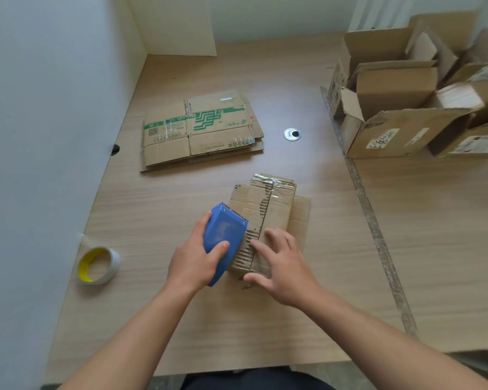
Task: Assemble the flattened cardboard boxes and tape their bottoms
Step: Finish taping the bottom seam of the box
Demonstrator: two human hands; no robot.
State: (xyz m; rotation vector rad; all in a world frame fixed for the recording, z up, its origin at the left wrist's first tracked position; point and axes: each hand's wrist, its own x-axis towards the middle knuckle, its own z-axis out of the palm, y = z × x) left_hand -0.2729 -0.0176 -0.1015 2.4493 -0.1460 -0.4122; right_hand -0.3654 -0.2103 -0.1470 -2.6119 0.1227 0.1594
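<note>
A small worn cardboard box [276, 209] stands bottom-up on the wooden table [265, 319], its torn flaps folded shut and old tape shining at the far end. My left hand [193, 261] grips a blue tape dispenser [223, 235] set against the box's near left side. My right hand [282, 266] lies flat, fingers spread, pressing the near flaps down. A stack of flattened boxes [200, 130] with green print lies further back on the left.
A loose tape roll [97, 266] with a yellow core sits at the left table edge near the wall. Several assembled open boxes [406, 114] crowd the back right. A round metal cable grommet [292, 134] is set in the table. A taped seam [375, 226] runs down the right.
</note>
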